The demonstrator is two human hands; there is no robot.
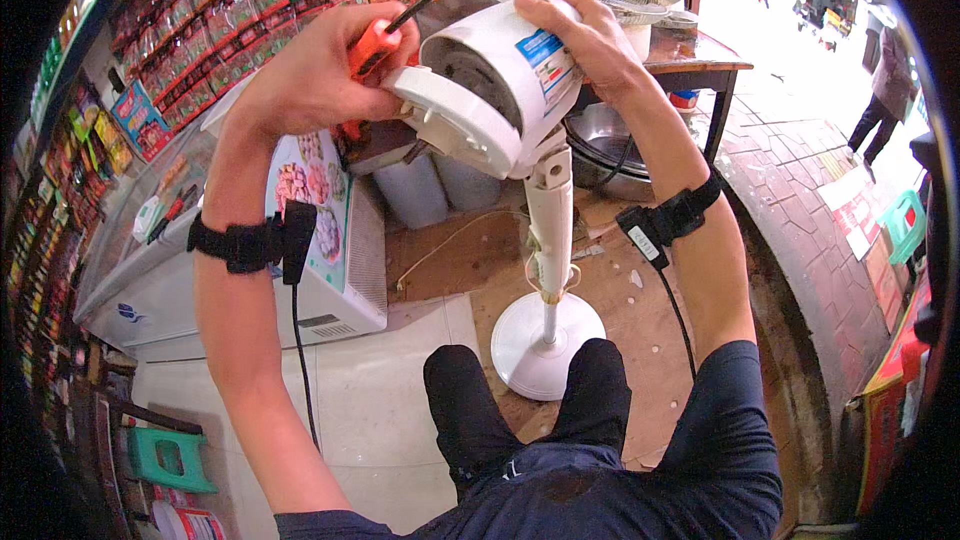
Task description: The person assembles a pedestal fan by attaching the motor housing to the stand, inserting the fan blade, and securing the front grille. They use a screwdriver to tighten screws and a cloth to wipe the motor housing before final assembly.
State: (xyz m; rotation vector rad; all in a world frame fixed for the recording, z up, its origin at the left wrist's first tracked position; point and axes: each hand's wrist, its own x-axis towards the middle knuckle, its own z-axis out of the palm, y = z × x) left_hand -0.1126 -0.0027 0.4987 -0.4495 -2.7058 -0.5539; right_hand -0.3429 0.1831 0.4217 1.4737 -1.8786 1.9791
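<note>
A white standing fan with no grille or blades on its head rises in front of me on a pole [548,210] and a round base [530,350]. Its motor housing [480,55] is tilted, and a gap shows the dark inside behind the white round front plate [450,120]. My right hand [590,35] grips the housing from the top, near a small knob. Closed around an orange-handled tool [372,48] with a long dark shaft, seemingly a screwdriver, my left hand [315,70] also touches the front plate's edge. The shaft runs out past the top edge.
A fan grille [600,2] lies on a wooden table [700,48] behind, with a metal basin [610,155] below. A chest freezer [350,260] and racks of packets [225,25] stand left. Green stools [170,458] sit at both sides. A person [885,90] is outside at right.
</note>
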